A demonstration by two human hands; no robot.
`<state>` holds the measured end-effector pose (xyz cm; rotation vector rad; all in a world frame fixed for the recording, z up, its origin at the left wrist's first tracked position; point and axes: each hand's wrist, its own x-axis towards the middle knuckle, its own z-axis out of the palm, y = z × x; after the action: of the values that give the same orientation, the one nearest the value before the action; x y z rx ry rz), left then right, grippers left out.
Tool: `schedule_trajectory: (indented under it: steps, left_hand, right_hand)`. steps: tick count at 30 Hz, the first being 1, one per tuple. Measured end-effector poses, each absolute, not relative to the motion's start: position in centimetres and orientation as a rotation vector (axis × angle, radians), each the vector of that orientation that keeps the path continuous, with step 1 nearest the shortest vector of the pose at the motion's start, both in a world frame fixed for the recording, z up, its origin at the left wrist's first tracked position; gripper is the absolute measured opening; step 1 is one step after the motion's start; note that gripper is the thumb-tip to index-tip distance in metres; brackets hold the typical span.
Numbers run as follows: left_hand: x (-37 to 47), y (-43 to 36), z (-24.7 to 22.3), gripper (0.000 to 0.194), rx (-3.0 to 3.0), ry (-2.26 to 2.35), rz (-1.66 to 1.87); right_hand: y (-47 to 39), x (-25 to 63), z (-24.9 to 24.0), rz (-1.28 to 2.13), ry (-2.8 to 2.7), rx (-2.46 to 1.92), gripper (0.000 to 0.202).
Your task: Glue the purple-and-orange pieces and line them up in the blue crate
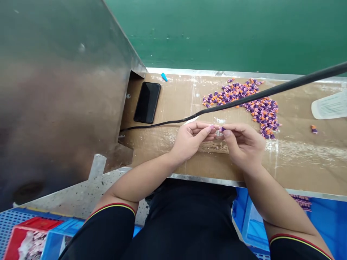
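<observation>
My left hand (193,138) and my right hand (242,142) meet over the near part of the brown worktop, thumbs and fingers pinched. Between the right thumb and forefinger is a small purple piece (222,129), like those in the heap. The left fingertips close beside it, on something too small to make out. Past the right hand spreads a heap of small purple, orange and pink pieces (264,108). One loose orange and purple piece (313,129) lies farther right.
A black cable (244,100) runs across above the worktop (173,97). At the left lie a black phone (147,102) and a small blue tip (164,77), near a metal panel (67,90). A translucent container (329,105) lies at right. Blue crates (325,216) and a red crate (35,224) stand below.
</observation>
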<state>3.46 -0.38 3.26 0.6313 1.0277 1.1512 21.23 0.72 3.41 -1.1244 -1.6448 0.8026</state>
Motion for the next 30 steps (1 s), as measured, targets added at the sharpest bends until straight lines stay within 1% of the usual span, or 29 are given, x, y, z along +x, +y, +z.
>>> schedule_trajectory:
  steps: [3, 9, 14, 20, 30]
  left_hand:
    - [3.55, -0.53, 3.16, 0.051, 0.592, 1.008, 1.204]
    - [3.55, -0.86, 3.31, 0.04, 0.529, 0.964, 1.265]
    - [3.56, -0.94, 3.2, 0.032, 0.544, 0.911, 1.272]
    - [3.59, -0.99, 3.17, 0.037, 0.58, 0.949, 1.272]
    - [3.63, -1.09, 3.12, 0.034, 0.666, 0.976, 1.297]
  right_hand:
    - [0.75, 21.18, 3.53, 0.784, -1.663, -1.093, 0.008]
    - [0.68, 21.16, 3.68, 0.646, -1.775, -1.081, 0.011]
    - [0.9, 21.05, 3.52, 0.54, -1.803, -1.038, 0.009]
    - [1.11, 20.67, 3.6, 0.5, -1.787, -1.044, 0.008]
    - [1.14, 20.53, 3.82, 0.465, -1.812, -0.983, 0.011]
